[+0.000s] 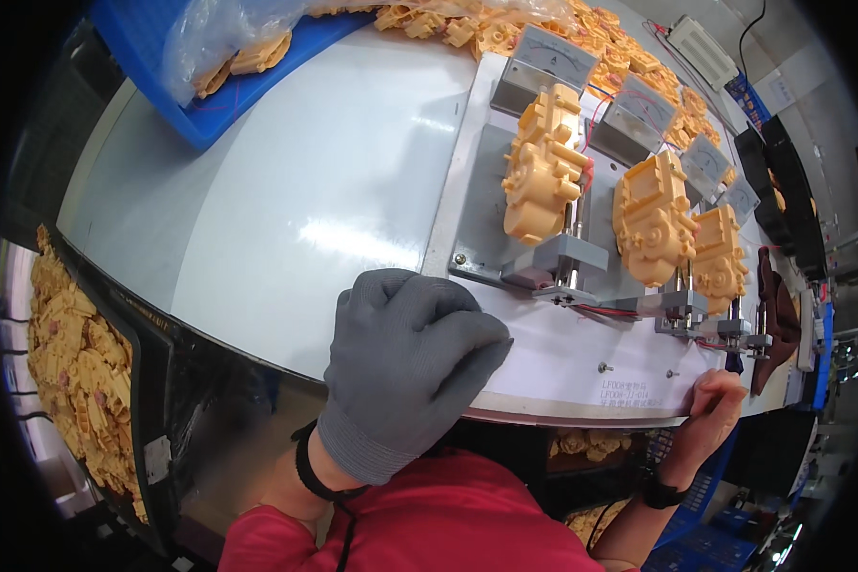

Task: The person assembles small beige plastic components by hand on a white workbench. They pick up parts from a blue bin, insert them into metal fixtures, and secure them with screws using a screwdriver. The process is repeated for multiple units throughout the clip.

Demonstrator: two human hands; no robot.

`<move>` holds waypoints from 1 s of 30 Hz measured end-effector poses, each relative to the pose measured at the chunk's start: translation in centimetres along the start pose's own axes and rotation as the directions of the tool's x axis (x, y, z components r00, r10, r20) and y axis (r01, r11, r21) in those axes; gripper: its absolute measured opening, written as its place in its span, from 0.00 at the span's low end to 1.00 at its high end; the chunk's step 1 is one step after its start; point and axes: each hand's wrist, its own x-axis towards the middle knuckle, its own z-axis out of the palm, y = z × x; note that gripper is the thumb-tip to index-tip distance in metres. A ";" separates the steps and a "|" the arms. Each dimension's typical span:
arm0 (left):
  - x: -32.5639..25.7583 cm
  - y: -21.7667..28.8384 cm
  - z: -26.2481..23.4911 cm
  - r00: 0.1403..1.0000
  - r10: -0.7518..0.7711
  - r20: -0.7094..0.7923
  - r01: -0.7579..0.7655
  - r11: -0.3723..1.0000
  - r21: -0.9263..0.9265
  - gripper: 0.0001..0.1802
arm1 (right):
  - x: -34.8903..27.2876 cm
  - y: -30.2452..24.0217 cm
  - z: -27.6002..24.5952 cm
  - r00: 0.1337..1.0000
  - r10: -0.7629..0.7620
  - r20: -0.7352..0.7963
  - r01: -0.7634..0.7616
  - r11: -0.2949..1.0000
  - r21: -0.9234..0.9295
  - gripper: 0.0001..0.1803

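My left hand, in a grey knit glove, rests curled on the near edge of the white table, holding nothing that I can see. My right hand is bare and grips the table's front edge at the right, fingers bent over it. Three yellow plastic gearbox housings stand clamped on a test fixture plate: one beyond my left hand, a second and a third to its right. Grey metal clamps with red wires hold them.
Grey analogue meters line the fixture's far side. A heap of yellow parts lies behind. A blue tray with a clear bag sits far left. A bin of yellow parts is at lower left.
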 end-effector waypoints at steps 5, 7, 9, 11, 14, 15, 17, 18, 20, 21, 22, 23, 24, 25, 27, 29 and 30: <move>-0.1 0.0 0.2 1.000 0.014 -0.025 -0.014 1.000 0.005 0.08 | -0.2 0.0 -0.1 1.000 -0.002 0.005 0.002 1.000 0.022 0.29; -0.2 0.0 0.4 0.999 0.018 -0.037 -0.019 1.000 -0.005 0.08 | -0.2 0.0 0.0 1.000 -0.009 -0.006 0.009 1.000 0.021 0.28; -0.3 0.0 0.5 0.999 0.015 -0.046 -0.016 1.000 -0.008 0.07 | -0.4 -0.2 0.0 0.999 0.021 -0.040 -0.022 1.000 -0.020 0.29; -0.3 0.1 0.5 0.999 0.005 -0.052 -0.005 1.000 -0.002 0.07 | -0.3 -0.2 -0.2 0.999 0.032 -0.040 -0.033 0.999 -0.025 0.31; -0.5 0.1 0.8 0.996 0.006 -0.092 -0.006 1.000 -0.004 0.06 | -0.5 0.4 -0.6 0.999 0.035 -0.019 -0.035 0.999 -0.003 0.35; -0.6 0.1 0.9 0.995 0.010 -0.097 -0.011 1.000 -0.007 0.07 | -0.4 0.3 -0.6 0.999 0.042 -0.025 -0.043 0.999 -0.012 0.35; -0.7 0.0 1.0 0.994 0.018 -0.107 -0.019 1.000 -0.013 0.07 | -0.4 0.1 -0.5 0.999 0.037 -0.017 -0.037 0.999 -0.003 0.34; -0.7 0.0 1.0 0.994 0.021 -0.107 -0.023 1.000 -0.016 0.07 | -0.4 -0.1 -0.2 0.999 0.012 -0.030 -0.012 1.000 0.002 0.34; -0.7 0.0 1.1 0.994 0.027 -0.108 -0.030 0.999 -0.021 0.07 | -0.8 -0.8 0.5 0.998 -0.038 -0.054 0.039 0.999 0.009 0.33; -0.7 -0.1 1.3 0.993 0.030 -0.111 -0.032 0.999 -0.021 0.07 | -1.3 -1.0 0.7 0.998 -0.013 -0.054 0.017 0.996 0.086 0.31; -0.8 0.0 1.2 0.993 0.030 -0.112 -0.032 0.999 -0.014 0.07 | -1.8 -1.5 1.2 0.998 -0.058 -0.004 0.058 0.995 0.087 0.30; -0.8 0.1 1.1 0.993 0.031 -0.113 -0.032 0.999 -0.007 0.07 | -2.1 -2.5 2.0 0.994 -0.103 0.046 0.099 0.991 0.090 0.30; -0.9 0.1 1.2 0.994 0.028 -0.110 -0.029 1.000 -0.010 0.07 | -2.6 -3.4 3.0 0.985 -0.147 0.089 0.139 0.986 0.090 0.30; -0.9 0.0 1.1 0.994 0.024 -0.105 -0.025 1.000 -0.010 0.07 | -2.8 -4.8 4.1 0.974 -0.176 0.139 0.156 0.977 0.146 0.26; -1.0 0.0 1.0 0.996 0.010 -0.094 -0.011 1.000 -0.013 0.08 | -2.9 -7.2 6.3 0.944 -0.232 0.234 0.188 0.963 0.194 0.18; -1.1 0.0 1.1 0.997 -0.010 -0.075 0.008 1.000 -0.022 0.08 | -2.8 -8.5 8.3 0.911 -0.274 0.309 0.221 0.956 0.193 0.15; -1.1 0.1 1.1 0.996 -0.011 -0.091 0.009 1.000 -0.027 0.08 | -2.5 -9.2 9.3 0.892 -0.295 0.342 0.237 0.950 0.203 0.18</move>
